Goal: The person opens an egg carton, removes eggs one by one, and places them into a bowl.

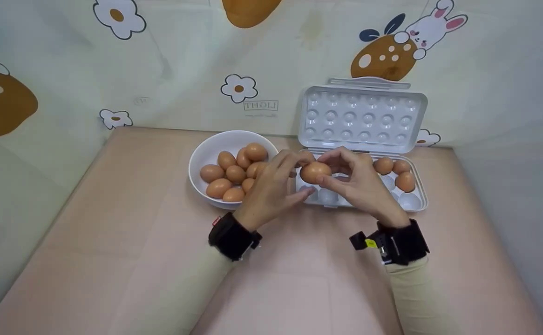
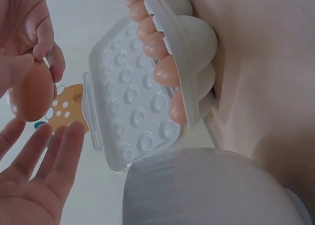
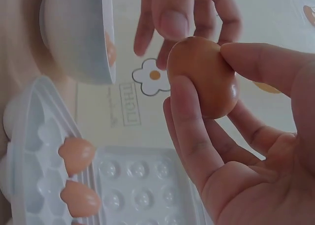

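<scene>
Between the two hands, above the egg carton [image 1: 418, 202], is a brown egg [image 1: 315, 173]. My right hand [image 1: 362, 188] pinches it between thumb and fingers, seen closely in the right wrist view, where the egg [image 3: 203, 77] stands out from the palm. My left hand [image 1: 269, 188] is held just beside the egg. Its fingers are spread and loosely extended in the left wrist view, fingertips close to the egg [image 2: 33, 94]; whether they touch it I cannot tell. Several eggs [image 1: 404, 182] sit in the carton's right-hand cups. Both hands partly hide the carton.
A white bowl [image 1: 208, 145] with several brown eggs [image 1: 219, 188] stands left of the carton, behind my left hand. The carton's dimpled lid [image 1: 364, 118] stands open against the patterned backdrop [image 1: 178, 65]. A pinkish cloth covers the table [image 1: 281, 288].
</scene>
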Demonstrator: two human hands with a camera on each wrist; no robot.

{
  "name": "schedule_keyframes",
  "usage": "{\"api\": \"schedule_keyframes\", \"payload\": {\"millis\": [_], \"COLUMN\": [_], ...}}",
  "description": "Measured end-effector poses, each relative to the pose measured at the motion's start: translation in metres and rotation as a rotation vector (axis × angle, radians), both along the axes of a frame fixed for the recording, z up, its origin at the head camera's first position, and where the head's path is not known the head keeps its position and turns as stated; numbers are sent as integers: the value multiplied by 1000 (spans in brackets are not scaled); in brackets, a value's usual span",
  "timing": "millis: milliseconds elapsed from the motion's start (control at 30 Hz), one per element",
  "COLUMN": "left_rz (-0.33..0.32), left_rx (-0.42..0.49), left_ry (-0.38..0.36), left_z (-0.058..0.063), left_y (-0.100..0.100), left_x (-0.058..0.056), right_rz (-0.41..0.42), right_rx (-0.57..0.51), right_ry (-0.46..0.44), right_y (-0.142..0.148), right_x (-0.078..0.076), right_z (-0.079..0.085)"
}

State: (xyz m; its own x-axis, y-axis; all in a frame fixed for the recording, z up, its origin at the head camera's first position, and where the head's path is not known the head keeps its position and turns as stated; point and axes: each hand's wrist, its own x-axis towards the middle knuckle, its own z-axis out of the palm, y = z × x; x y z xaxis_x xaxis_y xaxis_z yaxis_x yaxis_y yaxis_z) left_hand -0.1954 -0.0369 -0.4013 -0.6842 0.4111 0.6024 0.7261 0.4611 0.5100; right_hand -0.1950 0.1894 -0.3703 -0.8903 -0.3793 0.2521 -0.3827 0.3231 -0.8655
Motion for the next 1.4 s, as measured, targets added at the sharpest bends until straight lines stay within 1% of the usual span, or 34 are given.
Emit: {"api": "schedule_keyframes", "payload": {"millis": [100,200,400,567,800,900,1000,1067,1133,1300,1400], "left_rz": [-9,1,6,14,43,63,72,78,81,121,148], "left_rx": [17,6,-4,-19,-30,-29,-18,-10,3,14,0], "left_ry": [23,31,20,-4,18,25,15,0,-31,-92,-96], "left_z": [0,0,1,2,4,6,9,12,16,26,35], "left_y": [1,2,2,1,-2,-6,-10,-13,-17,-34,-45], "left_x": [0,1,2,4,3,1,0,-2,-3,-6,-10], "right_rz": [28,45,64,70,92,75,33,7,-11,-36,-70], "right_rx": [-17,-21,-28,-12,6,-10,-16,-22,-22,-41,-36], "right_ry": [-28,-45,-42,-38,-30,-33,-34,-41,-54,-66,-50], "right_y": [-4,-7,-11,-10,-5,0,5,8,11,17,22], "right_x": [1,2,2,3,1,1,1,1,2,2,1], "right_z": [-1,-2,-4,-4,-2,0,3,5,6,9,11]}}
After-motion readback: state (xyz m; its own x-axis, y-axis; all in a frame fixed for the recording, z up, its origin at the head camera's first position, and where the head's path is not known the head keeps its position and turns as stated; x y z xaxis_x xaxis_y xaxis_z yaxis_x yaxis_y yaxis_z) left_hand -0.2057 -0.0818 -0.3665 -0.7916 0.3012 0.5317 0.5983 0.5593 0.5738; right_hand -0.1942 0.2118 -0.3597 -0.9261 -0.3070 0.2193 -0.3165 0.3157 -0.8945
